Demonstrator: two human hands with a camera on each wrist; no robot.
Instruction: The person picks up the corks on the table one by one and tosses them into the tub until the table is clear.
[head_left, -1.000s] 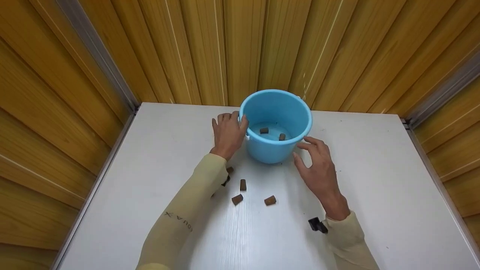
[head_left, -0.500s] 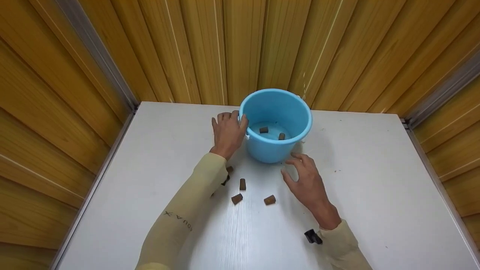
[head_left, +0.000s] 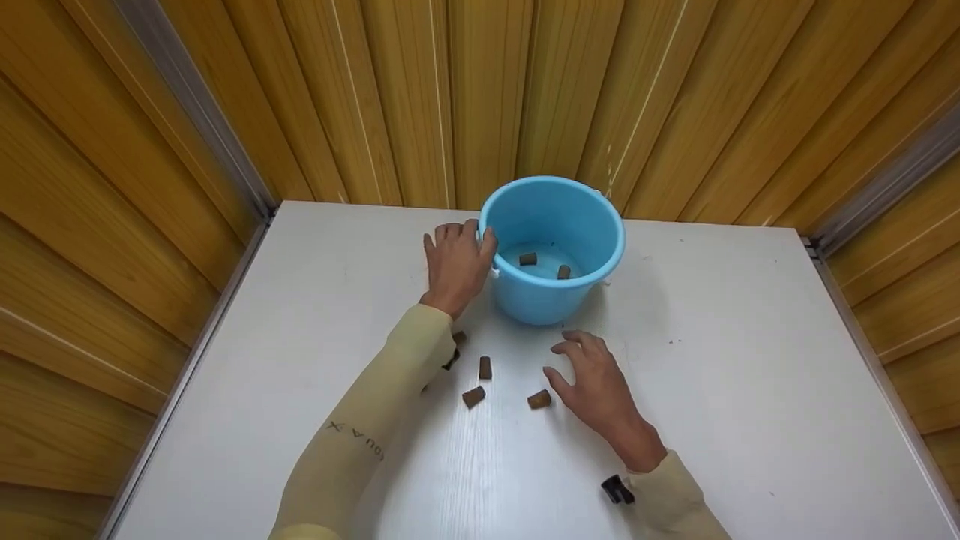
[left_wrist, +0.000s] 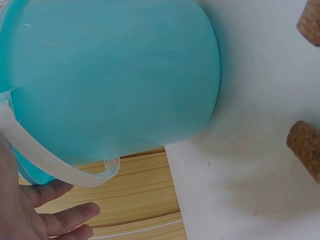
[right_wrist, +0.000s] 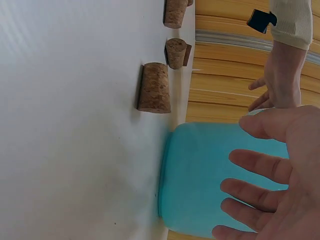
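Observation:
A light blue bucket (head_left: 551, 296) stands upright towards the back of the white table. My left hand (head_left: 456, 270) holds its left rim, and the white handle (left_wrist: 55, 165) hangs beside the fingers in the left wrist view. Two cork stoppers lie on the bucket's floor, one of them a brown cork (head_left: 528, 259). My right hand (head_left: 596, 382) hovers in front of the bucket with fingers spread and nothing in them. Just left of its thumb lies a cork (head_left: 539, 399). Farther left are a standing-looking cork (head_left: 485, 367) and a tilted cork (head_left: 473, 397).
Another cork (head_left: 460, 339) shows beside the left sleeve (head_left: 375, 420), which partly hides one more. Wood-patterned panels (head_left: 487, 97) rise behind the table (head_left: 750, 360) and at both sides. A black clip (head_left: 617, 490) sits at the right cuff.
My right hand has left the bucket's right side and come down and to the left, close to the nearest cork. The left hand and the bucket have stayed in place.

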